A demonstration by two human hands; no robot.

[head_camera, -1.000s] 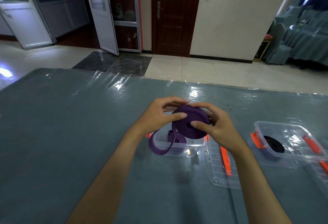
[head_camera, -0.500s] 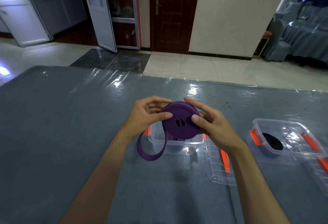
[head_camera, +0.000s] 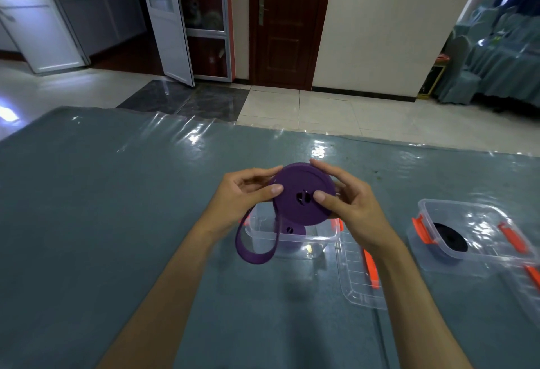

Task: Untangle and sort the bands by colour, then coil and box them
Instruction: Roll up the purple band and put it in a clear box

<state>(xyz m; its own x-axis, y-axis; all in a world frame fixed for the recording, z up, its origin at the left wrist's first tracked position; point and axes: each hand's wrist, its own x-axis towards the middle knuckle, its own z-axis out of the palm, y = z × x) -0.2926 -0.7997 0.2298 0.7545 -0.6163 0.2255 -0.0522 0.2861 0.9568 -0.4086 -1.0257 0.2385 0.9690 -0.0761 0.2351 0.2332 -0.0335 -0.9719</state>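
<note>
Both hands hold a purple band wound into a flat coil above a clear plastic box. My left hand pinches the coil's left edge, thumb on its face. My right hand grips the right side, thumb near the centre hole. A loose loop of the same band hangs down from the coil in front of the box. Inside that box lies another small purple coil. A second clear box to the right holds a black coiled band.
A clear lid with an orange clip lies flat beside the middle box. Another lid edge shows at the far right. The table is covered in blue-grey cloth under clear plastic film. Tiled floor and doors lie beyond.
The coil has turned from edge-on to face-on toward me and grown slightly. The hanging loop has shortened a little. Both hands stay above the middle box.
</note>
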